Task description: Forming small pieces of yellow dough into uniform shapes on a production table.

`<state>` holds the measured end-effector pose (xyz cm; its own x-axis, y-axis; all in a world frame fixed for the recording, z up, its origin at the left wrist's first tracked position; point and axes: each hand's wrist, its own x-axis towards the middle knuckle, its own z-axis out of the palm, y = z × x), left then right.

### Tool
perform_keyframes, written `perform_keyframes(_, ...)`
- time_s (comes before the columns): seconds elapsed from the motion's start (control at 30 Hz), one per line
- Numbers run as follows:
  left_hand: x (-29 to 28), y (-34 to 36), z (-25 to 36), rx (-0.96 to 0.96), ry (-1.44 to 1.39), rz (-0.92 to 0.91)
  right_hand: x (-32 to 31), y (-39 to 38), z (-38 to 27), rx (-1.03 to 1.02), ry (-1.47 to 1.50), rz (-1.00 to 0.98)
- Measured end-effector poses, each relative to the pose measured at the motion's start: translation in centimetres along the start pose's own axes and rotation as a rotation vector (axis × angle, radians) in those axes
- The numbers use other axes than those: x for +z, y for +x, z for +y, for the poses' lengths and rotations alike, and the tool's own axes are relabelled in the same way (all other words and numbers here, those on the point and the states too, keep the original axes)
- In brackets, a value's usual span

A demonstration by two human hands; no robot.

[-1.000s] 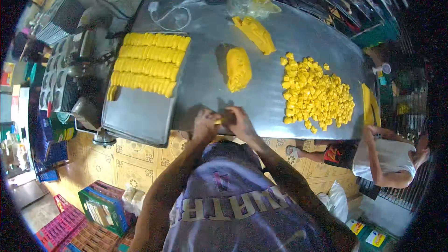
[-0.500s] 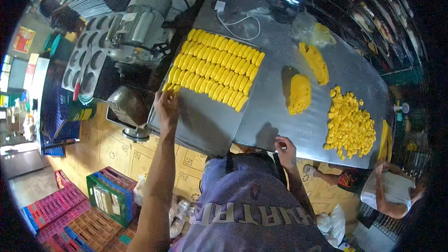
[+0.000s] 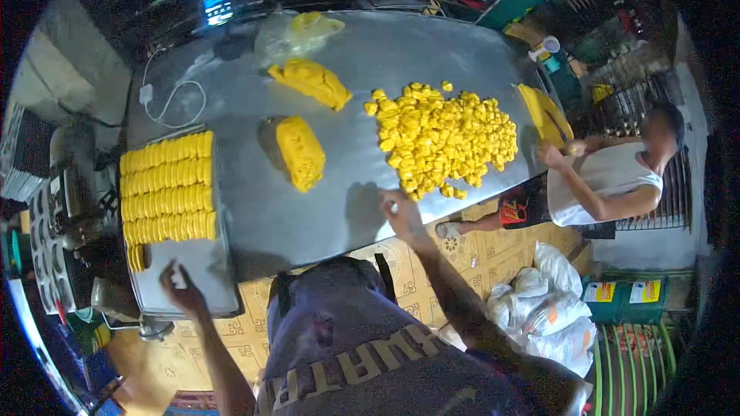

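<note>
Yellow dough rolls [image 3: 166, 185] lie in tight rows on a metal tray [image 3: 200, 281] at the left of the table, with a few shorter-row rolls at its near left corner. My left hand [image 3: 182, 293] hovers over the bare near part of this tray, fingers loosely curled and apart, holding nothing I can make out. Beside the near edge of a spread pile of small yellow dough pieces [image 3: 447, 139], my right hand [image 3: 404, 217] is half curled with a gap between thumb and fingers. It appears to hold nothing. Its shadow falls on the metal table [image 3: 266, 223].
A thick dough log [image 3: 301, 154] and a longer dough piece [image 3: 312, 83] lie mid-table, near a clear plastic bag [image 3: 289, 38] and a white cable [image 3: 185, 88]. At right, another person [image 3: 609, 177] handles a flat yellow dough sheet [image 3: 543, 112]. White sacks [image 3: 551, 316] stand on the floor.
The view has swung right. My left hand has left the rolls at the row's end and drawn back over the bare tray. My right hand has moved forward to the dough pieces.
</note>
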<state>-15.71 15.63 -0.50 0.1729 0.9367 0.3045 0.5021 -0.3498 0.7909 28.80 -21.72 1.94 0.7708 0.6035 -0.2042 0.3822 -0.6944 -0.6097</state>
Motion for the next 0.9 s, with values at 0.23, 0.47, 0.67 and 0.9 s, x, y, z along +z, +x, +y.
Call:
perform_keyframes(0.23, 8.1, -14.7, 10.4, 0.193, -0.162, -0.339, -4.7, 9.5, 5.0, -0.11, -0.275, 0.357)
perform_keyframes(0.47, 8.8, -15.6, 14.2, -0.071, -0.112, -0.532, -5.4, 12.7, 3.1, -0.222, -0.369, 0.318)
perform_keyframes(0.67, 8.1, -13.4, 11.9, -0.27, -0.259, -0.648, -1.4, 9.5, 1.4, -0.038, 0.078, 0.312)
perform_keyframes(0.9, 3.8, -11.7, 8.6, -0.236, -0.327, -0.749, 1.2, 11.2, 2.8, 0.021, -0.17, 0.314)
